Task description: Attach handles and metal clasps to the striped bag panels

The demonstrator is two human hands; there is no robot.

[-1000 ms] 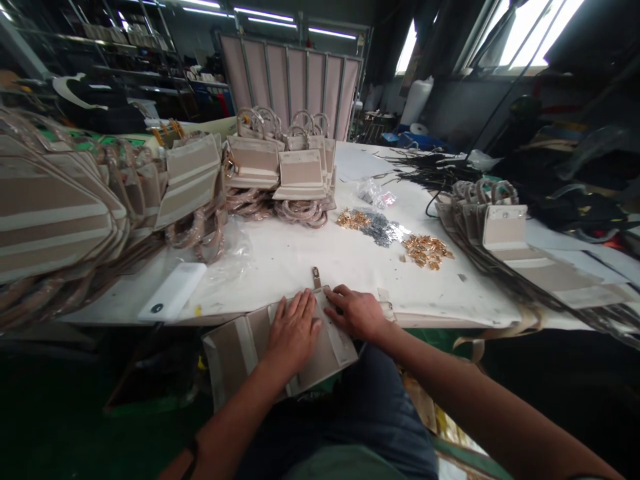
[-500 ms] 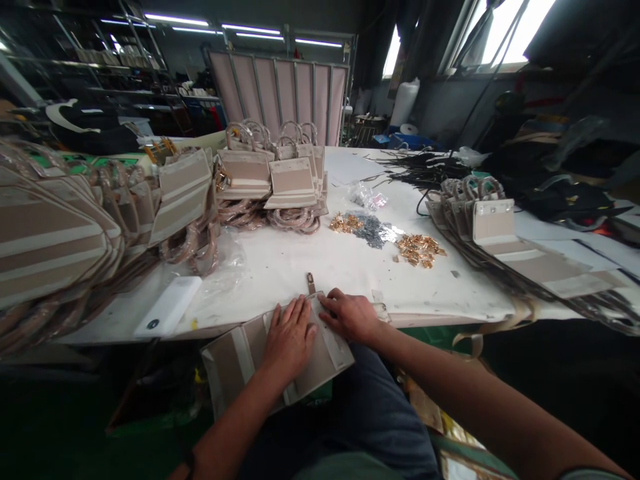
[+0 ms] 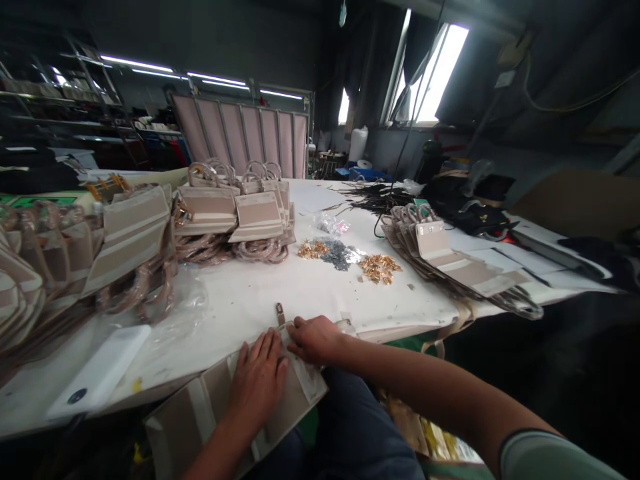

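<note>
A beige bag panel [image 3: 220, 393] with pale strips across it lies tilted on my lap, its upper edge against the table front. My left hand [image 3: 260, 377] rests flat on the panel, fingers stretched out side by side. Close by at the panel's upper edge is my right hand [image 3: 317, 339], its fingers curled in and pressed down. Whatever its fingertips may hold is hidden. A small brown tab with a metal end [image 3: 280, 312] sticks out past that edge onto the table, just above both hands.
On the white table [image 3: 240, 293] lie gold metal pieces [image 3: 380, 268], grey metal pieces [image 3: 340, 253] and a clear plastic bag [image 3: 330, 223]. Beige bag parts with wrapped handles [image 3: 260, 217] are stacked left, more bag parts [image 3: 435, 243] right. A white box-like device [image 3: 100, 367] sits front left.
My view has turned to the right and upward, so the table and its things appear further left and lower. Both hands keep nearly the same place on the panel.
</note>
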